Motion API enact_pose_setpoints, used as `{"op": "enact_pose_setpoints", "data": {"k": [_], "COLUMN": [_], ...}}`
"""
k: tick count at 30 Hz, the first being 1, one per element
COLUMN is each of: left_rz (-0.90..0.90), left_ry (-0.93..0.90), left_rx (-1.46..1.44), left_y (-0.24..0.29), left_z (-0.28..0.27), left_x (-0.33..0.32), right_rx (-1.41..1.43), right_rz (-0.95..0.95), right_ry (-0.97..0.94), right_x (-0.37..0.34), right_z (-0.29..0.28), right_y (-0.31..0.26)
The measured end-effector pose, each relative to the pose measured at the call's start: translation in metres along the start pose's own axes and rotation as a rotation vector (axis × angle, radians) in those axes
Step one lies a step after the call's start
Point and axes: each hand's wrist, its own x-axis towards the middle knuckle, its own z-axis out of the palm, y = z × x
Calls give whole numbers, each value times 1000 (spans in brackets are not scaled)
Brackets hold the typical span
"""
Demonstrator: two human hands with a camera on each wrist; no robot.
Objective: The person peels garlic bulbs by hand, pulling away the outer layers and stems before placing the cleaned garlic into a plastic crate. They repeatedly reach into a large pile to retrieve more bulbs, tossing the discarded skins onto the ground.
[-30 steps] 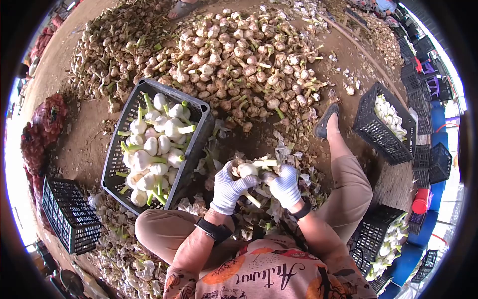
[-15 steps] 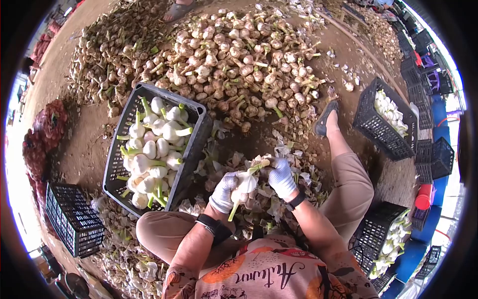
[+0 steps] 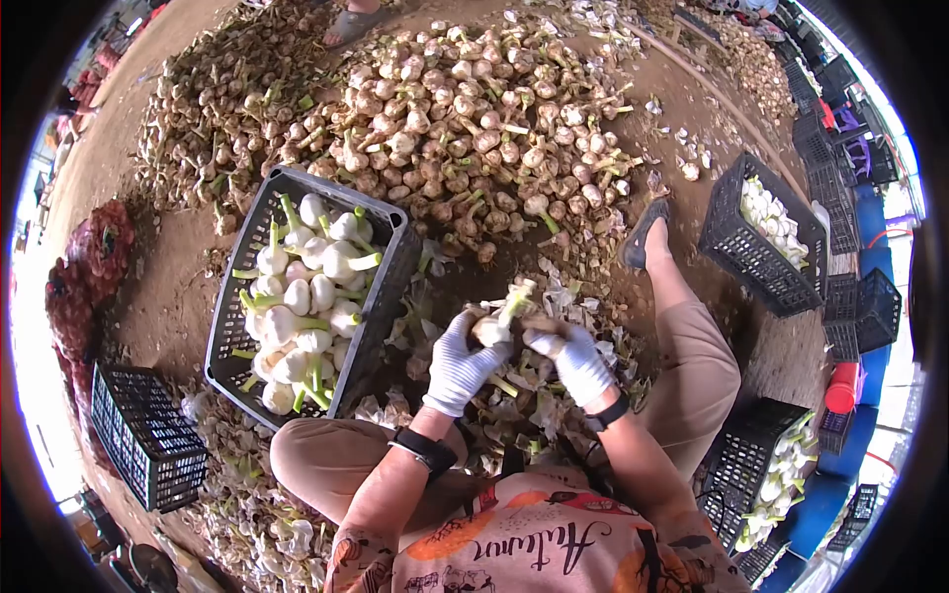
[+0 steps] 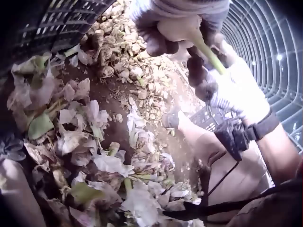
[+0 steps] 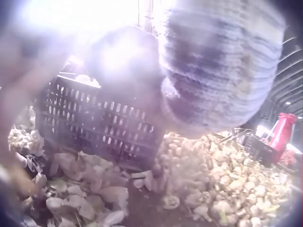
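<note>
My left hand, in a white ribbed glove with dirty fingertips, grips a white garlic bulb above a litter of skins. A pale green strip stands up from the bulb. In the left wrist view the bulb sits among the fingers, its green stem slanting toward my right hand. Close at the bulb's right side, my gloved right hand has bent, dark-tipped fingers; I cannot tell whether they pinch anything. In the right wrist view the glove hides the work.
A black crate of clean garlic stands at my left. Ahead lies a large heap of unpeeled garlic. Garlic skins cover the ground around my legs. More crates stand right and far left, near red net sacks.
The garlic was turned in the left hand, bulb toward my lap half a second ago, now up by the fingertips. The right hand has shifted slightly right and down.
</note>
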Motion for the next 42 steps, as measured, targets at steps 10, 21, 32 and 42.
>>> {"op": "enact_pose_setpoints", "data": {"k": [10, 21, 32, 42], "left_rz": [-271, -200, 38, 70], "left_ry": [-53, -257, -729, -238], "left_rx": [-570, -260, -311, 577], "left_y": [4, 12, 12, -19], "left_z": [-18, -14, -5, -3], "left_x": [2, 4, -21, -13], "right_rx": [-51, -309, -403, 40], "right_rz": [-5, -236, -242, -271], "right_ry": [-56, -288, 272, 44], "right_x": [10, 5, 90, 21], "right_z": [0, -9, -47, -26], "right_y": [10, -7, 91, -15]}}
